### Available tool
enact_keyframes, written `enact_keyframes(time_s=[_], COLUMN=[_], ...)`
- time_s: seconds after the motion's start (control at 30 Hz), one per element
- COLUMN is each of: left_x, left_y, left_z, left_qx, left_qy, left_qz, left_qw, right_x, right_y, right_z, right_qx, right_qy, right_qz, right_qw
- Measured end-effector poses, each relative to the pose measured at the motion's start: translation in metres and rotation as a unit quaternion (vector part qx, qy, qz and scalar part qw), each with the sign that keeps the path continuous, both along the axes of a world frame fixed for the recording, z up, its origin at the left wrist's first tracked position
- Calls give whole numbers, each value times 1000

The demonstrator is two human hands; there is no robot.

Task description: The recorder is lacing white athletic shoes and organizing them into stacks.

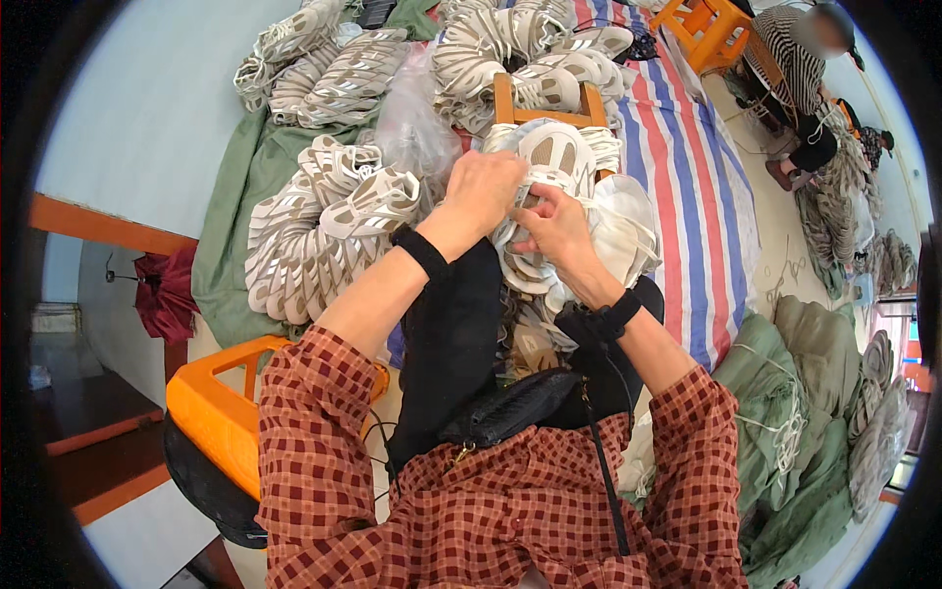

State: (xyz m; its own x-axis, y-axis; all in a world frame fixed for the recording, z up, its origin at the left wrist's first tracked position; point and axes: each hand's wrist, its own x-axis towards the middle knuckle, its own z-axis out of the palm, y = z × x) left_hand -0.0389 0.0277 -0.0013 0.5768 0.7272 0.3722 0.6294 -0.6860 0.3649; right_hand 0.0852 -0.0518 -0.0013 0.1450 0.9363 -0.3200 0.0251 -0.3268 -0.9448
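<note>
- Shirt (471, 530) in red and brown checks is worn by the person, its sleeves ending partway along the forearms.
- A black pouch (515, 404) is carried at the waist, above black trousers (446, 334).
- An orange stool (211, 398) is placed beside the person, on the left.
- Dark bands (420, 253) are worn on both wrists.
- The right hand (561, 231) is held at the near side of a shoe, its thumb and index finger brought close together; whether anything is pinched between them cannot be told.
- The left hand (483, 191) is set against the shoe's left side, fingers bent; its grip is partly hidden and cannot be told.
- The white and tan shoe (551, 155) is positioned in front of the person, above the knees, its toe pointed away.
- White laces (605, 149) are bunched just right of the shoe, by a wooden frame (503, 98) behind it.
- Farther left, a ring of shoes (289, 250) is laid out on green cloth (228, 211).
- A clear plastic bag (417, 118) is seen between that ring and the frame.
- On the right, a striped sheet (677, 167) is spread.
- Beyond, more shoes are stacked in a curved pile (471, 54).
- At far right, a striped top (785, 54) is worn by another person, seated.
</note>
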Motion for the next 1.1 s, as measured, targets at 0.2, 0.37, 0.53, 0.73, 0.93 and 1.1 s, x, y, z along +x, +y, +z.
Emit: enact_keyframes(time_s=[0.2, 0.37, 0.53, 0.73, 0.93, 1.1], left_x=[6, -1, 1, 15, 15, 42], left_y=[8, -8, -36, -35, -48, -46], left_z=[16, -1, 15, 2, -1, -10], left_qx=[127, -13, -22, 21, 151, 199], left_qy=[177, 51, 23, 156, 124, 241], left_qz=[-200, -5, 54, 63, 3, 21], left_qw=[955, 999, 998, 986, 981, 950], right_x=[-4, 12, 36, 51, 42, 59], right_y=[-1, -9, -36, -39, -35, -32], right_z=[-13, 22, 22, 5, 6, -2], right_qx=[69, -7, 134, 129, 133, 159], right_qy=[-4, -90, -528, -553, -549, -583], right_qz=[-21, 45, 39, 74, 48, 73], right_qw=[997, 995, 838, 820, 824, 794])
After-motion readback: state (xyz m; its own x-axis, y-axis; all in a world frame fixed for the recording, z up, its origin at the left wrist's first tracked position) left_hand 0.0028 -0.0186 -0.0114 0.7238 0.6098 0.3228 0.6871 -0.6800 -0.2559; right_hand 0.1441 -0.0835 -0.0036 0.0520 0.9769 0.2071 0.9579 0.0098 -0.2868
